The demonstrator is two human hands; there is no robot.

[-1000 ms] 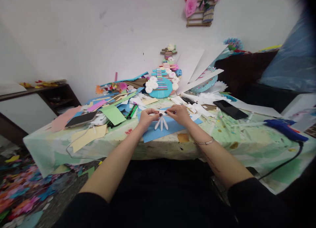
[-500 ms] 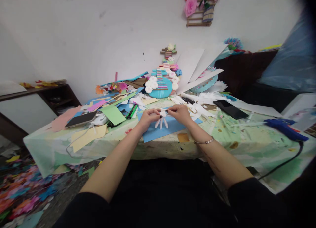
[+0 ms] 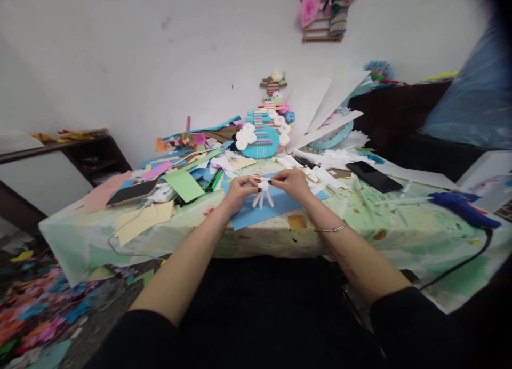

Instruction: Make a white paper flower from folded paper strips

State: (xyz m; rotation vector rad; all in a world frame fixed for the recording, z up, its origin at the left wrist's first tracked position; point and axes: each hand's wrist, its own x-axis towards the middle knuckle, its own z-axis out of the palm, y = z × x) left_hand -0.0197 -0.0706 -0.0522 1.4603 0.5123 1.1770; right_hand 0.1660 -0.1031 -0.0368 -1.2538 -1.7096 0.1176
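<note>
Between my two hands is a small white paper piece (image 3: 264,187) with several narrow petal-like strips hanging down from it. My left hand (image 3: 241,192) pinches its left side between thumb and fingers. From the right, my right hand (image 3: 293,184) grips the other side in the same way. Beneath the hands lies a blue paper sheet (image 3: 256,216) near the table's front edge. The fingertips cover part of the white piece's upper end.
Left of my hands are a green cutter knife (image 3: 214,181), a green paper (image 3: 184,184) and a phone (image 3: 133,193). To the right lie a black phone (image 3: 374,176) and a blue glue gun (image 3: 464,206) with its cord. A turquoise guitar-shaped craft (image 3: 261,142) stands behind.
The hanging strips of the white paper piece have spread and shifted slightly to the right. Both hands keep nearly the same place and hold.
</note>
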